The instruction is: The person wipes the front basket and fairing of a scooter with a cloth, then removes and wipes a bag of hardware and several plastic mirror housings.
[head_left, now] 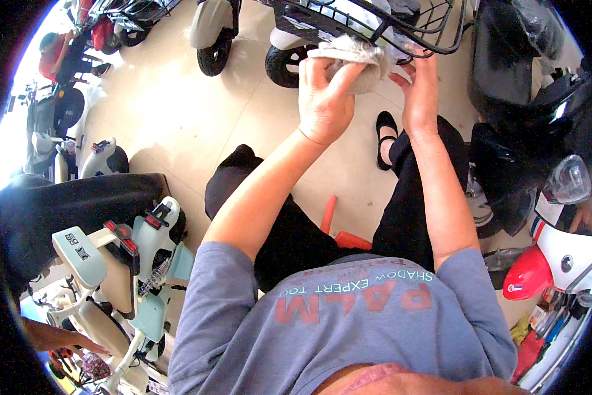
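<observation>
A crumpled off-white cloth (360, 62) is gripped in my left hand (325, 102), its fingers bent around it. Both my arms reach forward to a black wire basket (434, 47) on a scooter. The cloth is up against the basket's near underside. To its right, my right hand (419, 95) is raised beside the basket, thumb and fingers apart. Its upper fingers are partly covered by the basket's rim, and whether they touch it I cannot tell. Clear plastic wrap (401, 46) shows through the wires. Below is the scooter's black tyre (284, 67).
Another scooter's front wheel (214, 56) stands at the far left. Pale-green and cream scooters (78, 257) crowd the near left, where another person's hand (65, 337) shows. Black scooter seats (506, 66) and a red-and-white part (529, 273) line the right. An orange-red piece (329, 214) lies between my legs.
</observation>
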The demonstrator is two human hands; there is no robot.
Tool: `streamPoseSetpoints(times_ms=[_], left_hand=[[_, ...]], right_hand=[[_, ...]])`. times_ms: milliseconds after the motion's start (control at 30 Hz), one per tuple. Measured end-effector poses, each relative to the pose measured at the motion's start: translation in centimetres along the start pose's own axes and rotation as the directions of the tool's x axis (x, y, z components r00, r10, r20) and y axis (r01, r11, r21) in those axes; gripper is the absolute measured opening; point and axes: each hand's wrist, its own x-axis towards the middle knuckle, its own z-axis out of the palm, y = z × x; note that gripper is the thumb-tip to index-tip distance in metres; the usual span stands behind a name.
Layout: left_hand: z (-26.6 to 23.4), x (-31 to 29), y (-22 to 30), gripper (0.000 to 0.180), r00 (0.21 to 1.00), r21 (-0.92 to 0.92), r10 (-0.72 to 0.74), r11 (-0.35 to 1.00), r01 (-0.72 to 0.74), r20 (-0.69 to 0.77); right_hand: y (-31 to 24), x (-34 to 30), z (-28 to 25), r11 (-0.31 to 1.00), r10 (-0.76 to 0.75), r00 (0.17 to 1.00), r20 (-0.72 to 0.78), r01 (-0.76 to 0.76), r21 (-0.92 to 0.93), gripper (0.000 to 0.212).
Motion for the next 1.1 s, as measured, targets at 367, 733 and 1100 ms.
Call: streamPoseSetpoints(times_ms=[367,733,1100], left_hand=[[-1.1,1.6,-1.9,0.055,0.985,-0.014,-0.12,0.993,0.119,-0.123],[1.2,0.0,-2.5,0.051,0.871,-0.211,-0.344,0.935,0.284,-0.351],[1.9,-1.6,-0.1,0.046,0.88,-0.287,-0.47,0.835,0.469,0.071]], right_hand=[[0.7,0.1,0.1,0.998,-0.062,0.998,-0.026,0.062,-0.025,0.039],[0.2,-0.1,0.1,0.999,-0.036,0.999,-0.016,0.037,0.007,0.037],[0.7,0.0,0.1,1.0,-0.027,1.0,0.006,0.027,0.008,0.045]])
